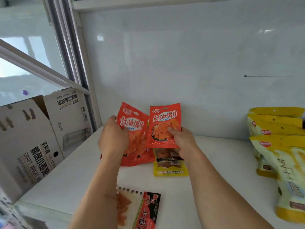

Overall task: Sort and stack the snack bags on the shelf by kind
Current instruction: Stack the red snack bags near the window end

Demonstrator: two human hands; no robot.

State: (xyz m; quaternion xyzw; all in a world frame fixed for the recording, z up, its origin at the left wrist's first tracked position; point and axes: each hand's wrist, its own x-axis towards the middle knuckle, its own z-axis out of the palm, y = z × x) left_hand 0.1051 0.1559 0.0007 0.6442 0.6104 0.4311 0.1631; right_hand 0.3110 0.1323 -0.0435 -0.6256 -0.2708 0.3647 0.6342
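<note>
L grip (pixel 113 138) clasps one red bag (pixel 132 129), R grip (pixel 179 139) pinches another red bag (pixel 165 123) beside it, above shelf (pixel 222 162). Light, crinkly, prob slippery; hold by edges.

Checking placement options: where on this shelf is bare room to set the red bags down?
Bare shelf lies between the small yellow pack and the yellow bag stack. Another patch lies front left, between the cardboard box and the left hand. It is crowded mid-shelf, around both red bags and the right hand.
</note>
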